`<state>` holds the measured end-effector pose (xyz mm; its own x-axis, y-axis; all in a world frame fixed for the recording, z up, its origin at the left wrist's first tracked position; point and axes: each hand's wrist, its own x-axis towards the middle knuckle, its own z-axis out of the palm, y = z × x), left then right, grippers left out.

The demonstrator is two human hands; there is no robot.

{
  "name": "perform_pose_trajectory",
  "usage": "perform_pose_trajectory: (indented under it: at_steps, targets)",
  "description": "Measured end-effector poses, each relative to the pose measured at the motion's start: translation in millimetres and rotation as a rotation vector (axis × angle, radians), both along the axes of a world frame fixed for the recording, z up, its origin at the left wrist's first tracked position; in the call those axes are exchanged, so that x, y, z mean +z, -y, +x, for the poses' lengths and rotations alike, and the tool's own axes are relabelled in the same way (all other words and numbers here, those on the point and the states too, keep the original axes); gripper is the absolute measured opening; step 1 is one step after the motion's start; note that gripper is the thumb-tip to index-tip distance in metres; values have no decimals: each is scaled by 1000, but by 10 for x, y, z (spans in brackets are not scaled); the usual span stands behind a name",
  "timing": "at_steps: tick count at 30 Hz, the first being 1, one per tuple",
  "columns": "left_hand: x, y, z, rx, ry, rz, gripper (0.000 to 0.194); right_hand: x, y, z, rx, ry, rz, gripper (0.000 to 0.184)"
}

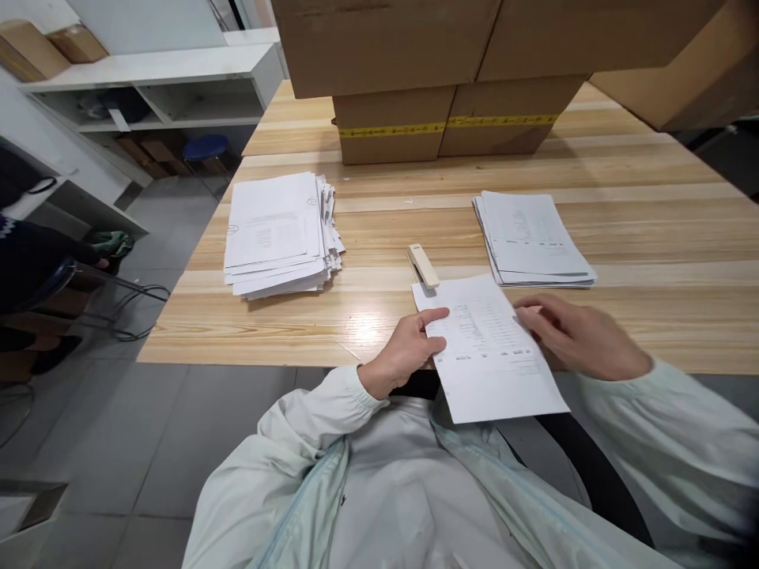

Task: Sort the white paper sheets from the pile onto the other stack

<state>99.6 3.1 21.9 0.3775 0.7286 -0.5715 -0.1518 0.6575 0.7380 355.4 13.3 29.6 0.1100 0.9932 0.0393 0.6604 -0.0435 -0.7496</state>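
My left hand (pixel 409 352) grips the left side of a printed sheet of paper (pixel 498 387), with thumb and index finger lying on its face. The sheet slants over the table's front edge toward my lap. On its right edge are the curled fingers of my right hand (pixel 578 332), closed at the paper and slightly blurred. Touching or just beyond the sheet's far left corner is a cream stapler (pixel 422 265). To the right lies a small stack of printed sheets (pixel 527 233). A thicker, uneven pile of papers (pixel 273 229) sits on the left.
Cardboard boxes (pixel 394 130) with yellow tape are stacked at the back of the wooden table (pixel 379 190). White shelving (pixel 160 67) stands beyond, with a blue stool (pixel 205 148) near it. Part of another person (pixel 35 245) shows at the far left.
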Motion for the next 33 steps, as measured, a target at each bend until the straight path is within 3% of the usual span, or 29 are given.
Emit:
perform_pose_trajectory:
  at_steps: [3, 6, 8, 12, 16, 20, 25, 29, 31, 33]
  targets:
    - [-1, -23, 3, 2, -2, -8, 74, 382, -155, 92, 85, 463, -6, 19]
    - [-27, -31, 12, 15, 20, -8, 75, 536, -452, -201, 273, 476, 294, 12]
    - [-43, -38, 16, 19, 35, -6, 75, 438, -723, -583, 428, 349, 448, 19]
    - [-24, -55, 15, 31, 46, -2, 74, -28, -1248, -1325, 615, 323, 551, 27]
    - [20, -67, 15, 31, 24, -37, 75, -375, -1443, -1601, 639, 356, 521, 35]
    - [-1, -80, 19, 22, 40, -21, 73, -462, -1378, -1606, 593, 408, 491, 35]
    - [-28, -77, 18, 37, 42, -15, 72, -377, -1373, -1630, 543, 402, 538, 36]
    - [-23, 49, -3, 0, 4, 42, 70, -39, -1224, -1379, 455, 330, 682, 38]
    - [-28, 169, -8, -31, 2, 136, 66, 188, -1000, -1061, 356, 319, 685, 38]
    - [-27, 303, -6, -94, 5, 236, 63, 380, -698, -645, 184, 361, 593, 42]
